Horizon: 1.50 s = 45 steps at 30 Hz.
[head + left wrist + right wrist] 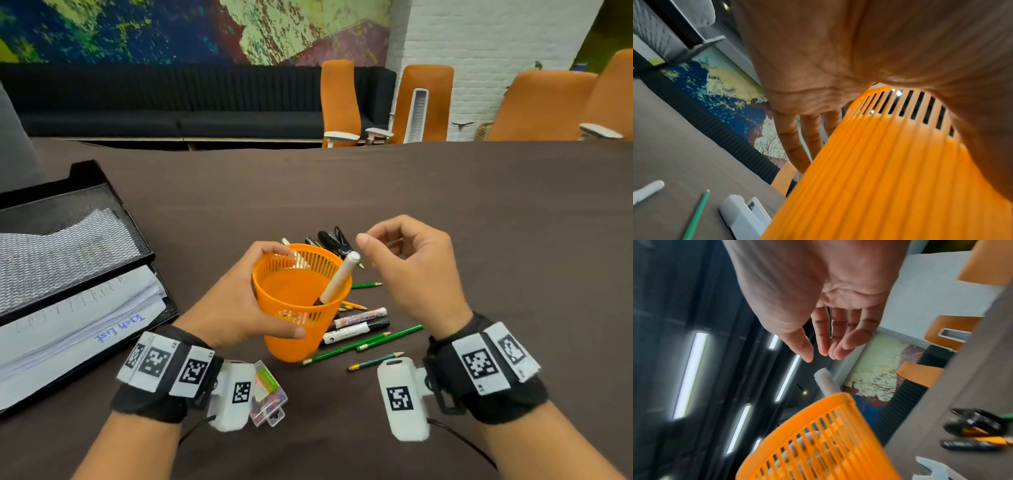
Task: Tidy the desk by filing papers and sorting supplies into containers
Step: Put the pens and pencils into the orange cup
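An orange cup [297,308] with a slotted wall sits at the centre of the head view, tilted. The left hand [236,301] grips it, thumb across the near side and fingers curled round the far rim. A white marker [339,279] stands slanted inside, its cap poking above the rim toward the right. Just above that cap hovers the right hand [416,270], holding nothing, its fingers loosely bent and slightly apart, clear of the marker. On the brown table [479,222], behind and to the right of the cup, lie green pencils [388,337], more markers [359,318] and dark pens [334,240]. A small clear box [269,394] lies at lower centre. A black mesh tray [68,219] stacked with papers [82,322] fills the left edge.
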Motion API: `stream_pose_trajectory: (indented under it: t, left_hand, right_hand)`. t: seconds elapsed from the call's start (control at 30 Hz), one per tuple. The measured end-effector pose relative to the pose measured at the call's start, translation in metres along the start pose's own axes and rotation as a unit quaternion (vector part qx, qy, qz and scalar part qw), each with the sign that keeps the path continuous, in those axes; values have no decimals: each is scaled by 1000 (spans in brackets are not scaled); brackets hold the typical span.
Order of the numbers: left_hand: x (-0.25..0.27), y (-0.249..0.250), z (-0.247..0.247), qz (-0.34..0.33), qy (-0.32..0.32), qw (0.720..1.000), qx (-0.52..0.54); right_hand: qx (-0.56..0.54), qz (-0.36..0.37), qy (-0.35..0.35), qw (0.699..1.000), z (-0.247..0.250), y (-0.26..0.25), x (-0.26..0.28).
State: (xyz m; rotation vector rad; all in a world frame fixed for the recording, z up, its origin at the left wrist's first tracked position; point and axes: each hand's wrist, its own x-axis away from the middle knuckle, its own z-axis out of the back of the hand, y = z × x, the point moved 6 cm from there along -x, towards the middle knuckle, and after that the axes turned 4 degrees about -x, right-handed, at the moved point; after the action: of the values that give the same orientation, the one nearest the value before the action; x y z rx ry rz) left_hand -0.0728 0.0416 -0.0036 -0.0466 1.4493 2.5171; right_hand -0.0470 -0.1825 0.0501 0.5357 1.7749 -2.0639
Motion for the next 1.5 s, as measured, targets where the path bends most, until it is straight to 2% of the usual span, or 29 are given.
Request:
stream_pose_trajectory:
  t: [0.1,0.17,0.2,0.23,0.27,0.3,0.43,0.5,0.53,0.6,0.67,0.77,0.83,0.9,1.03,1.13,1.23,1.27,1.3,1.33,1.37,1.43,1.5]
  left_hand:
    - [0,-8,19,15,42,999,-7]
    - [2,-10,28,25,70,997,-14]
    - [3,-11,31,28,79,996,-19]
    - [3,-11,33,30,83,996,-22]
    - [4,-11,35,30,85,996,-25]
    - [4,-12,36,31,85,996,-26]
    - [3,-17,35,41,81,995,-30]
    - [2,-19,32,43,75,996,-31]
    - [1,-21,30,46,71,996,-33]
    - [0,-24,25,52,67,996,-38]
    - [-1,-26,22,62,63,995,-47]
    - [-3,-31,18,73,61,993,-62]
    - [-4,-32,16,76,64,993,-68]
    - [-5,-32,14,76,66,992,-78]
    - [-5,-27,9,71,57,992,-82]
    - [-5,-25,8,73,47,993,-84]
    - [-3,-28,14,86,55,990,-101]
    - [-3,-30,16,91,58,988,-107]
    - [-2,-32,18,95,61,987,-110]
    - [-2,-33,20,98,65,987,-111]
    - [-2,-34,22,99,69,987,-109]
    - [-3,-34,24,96,73,987,-104]
    - [-4,-34,25,96,74,987,-103]
  right_hand:
    - [21,-62,6,998,-1,40,-6]
    - [162,-105,-64,979,-10,79,-4]
    - [267,-133,-140,944,-19,99,1]
    - [367,-157,-221,890,-26,116,9]
    - [445,-169,-278,834,-28,127,15]
    - [491,-172,-311,795,-28,132,18]
    - [591,-132,-373,703,-27,132,17]
    - [609,-129,-389,679,-25,137,20]
    - [607,-128,-390,681,-22,137,19]
    - [571,-129,-370,722,-13,131,13]
    - [495,-120,-315,801,-1,113,-5]
    - [318,-74,-191,926,12,59,-32]
    - [184,-66,-118,974,14,21,-41]
    - [94,-72,-91,989,7,-5,-44]
    - [49,-59,-138,987,-32,-20,-38]
    - [44,-43,-118,991,-44,-9,-39]
    - [71,-87,-97,989,-44,28,-45]
    - [126,-98,-122,980,-47,47,-47]
    - [209,-107,-172,957,-51,69,-47]
    - [308,-120,-242,913,-57,89,-43]
    - [400,-131,-309,853,-62,108,-35]
    - [526,-134,-388,745,-66,136,-21]
    - [594,-120,-404,685,-66,146,-15]
